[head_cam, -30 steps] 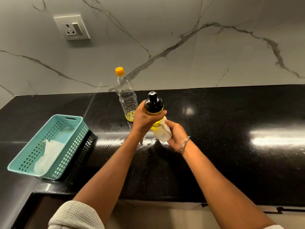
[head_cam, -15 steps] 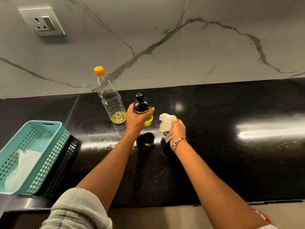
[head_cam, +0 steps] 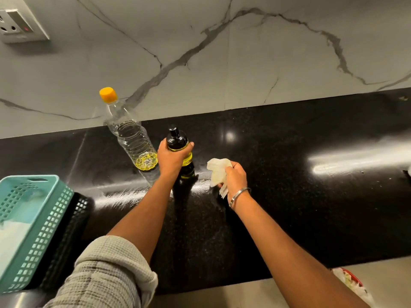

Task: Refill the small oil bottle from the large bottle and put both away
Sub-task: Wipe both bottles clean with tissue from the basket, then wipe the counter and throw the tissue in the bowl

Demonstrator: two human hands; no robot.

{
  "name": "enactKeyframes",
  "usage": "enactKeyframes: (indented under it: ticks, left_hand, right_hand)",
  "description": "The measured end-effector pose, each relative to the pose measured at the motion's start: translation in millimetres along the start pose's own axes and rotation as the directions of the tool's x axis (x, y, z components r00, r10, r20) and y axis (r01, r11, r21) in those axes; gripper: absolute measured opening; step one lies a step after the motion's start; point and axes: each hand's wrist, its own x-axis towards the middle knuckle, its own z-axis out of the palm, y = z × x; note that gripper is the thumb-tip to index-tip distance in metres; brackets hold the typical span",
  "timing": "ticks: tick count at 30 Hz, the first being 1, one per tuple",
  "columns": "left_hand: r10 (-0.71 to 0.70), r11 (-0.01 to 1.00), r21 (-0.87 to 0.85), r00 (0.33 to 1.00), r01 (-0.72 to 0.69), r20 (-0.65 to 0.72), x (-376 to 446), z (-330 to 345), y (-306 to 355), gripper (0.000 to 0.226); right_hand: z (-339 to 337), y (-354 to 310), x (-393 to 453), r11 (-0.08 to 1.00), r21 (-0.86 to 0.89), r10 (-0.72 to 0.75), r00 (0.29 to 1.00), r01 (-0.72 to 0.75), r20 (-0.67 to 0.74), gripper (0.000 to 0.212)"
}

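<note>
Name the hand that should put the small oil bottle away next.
Left. The left hand already grips the small oil bottle; the right hand is full with a crumpled tissue.

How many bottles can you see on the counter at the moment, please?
2: the large bottle stands near the wall, and the small oil bottle sits just right of it, gripped by the left hand. None appears hidden.

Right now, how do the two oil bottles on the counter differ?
The large bottle is tall, clear and orange-capped; the small bottle is short with a black top. The large bottle stands free, oil only at its base; the small bottle is in the left hand. Both stand upright and hold yellow oil.
</note>
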Motion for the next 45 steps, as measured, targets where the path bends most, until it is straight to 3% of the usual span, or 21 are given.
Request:
enactKeyframes:
  ticks: [10,20,23,28,31,36,42,45]
  left_hand:
    - [-0.023,1.0,0.018,1.0,0.023,-0.012,10,13,-14,0.053]
    - [0.052,0.998,0.035,0.998,-0.053,0.017,13,13,-19,0.054]
    - [0.054,0.997,0.057,0.998,-0.055,0.029,15,13,-23,0.068]
    - [-0.028,0.987,0.162,0.998,0.02,0.049,13,11,-25,0.114]
    - [-0.038,0.975,0.22,0.998,0.026,0.053,4,1,-29,0.12]
    - [0.075,0.933,0.348,0.995,-0.091,0.06,-21,-25,-38,0.09]
    - [0.272,0.787,0.521,0.944,-0.329,0.186,-49,-64,-51,0.067]
    - [0.292,0.732,0.582,0.935,-0.353,0.201,-63,-85,-57,0.065]
  right_hand:
    - [3,2,3,0.999,-0.028,0.022,0.999,-0.021,0.046,0.022]
    - [9,-1,-3,0.994,-0.109,-0.018,0.999,0.023,0.049,0.026]
    - [10,-1,-4,0.99,-0.133,-0.039,0.997,0.047,0.061,0.028]
    - [13,5,-2,0.973,-0.203,-0.092,0.991,0.11,0.094,0.029]
    - [16,8,0,0.907,-0.358,-0.192,0.975,0.221,0.114,0.033]
    - [24,14,-1,0.738,-0.569,-0.305,0.932,0.362,0.198,0.036]
    - [35,25,-10,0.546,-0.665,-0.372,0.859,0.509,0.352,0.036]
    - [46,30,-19,0.473,-0.675,-0.355,0.824,0.566,0.442,0.031]
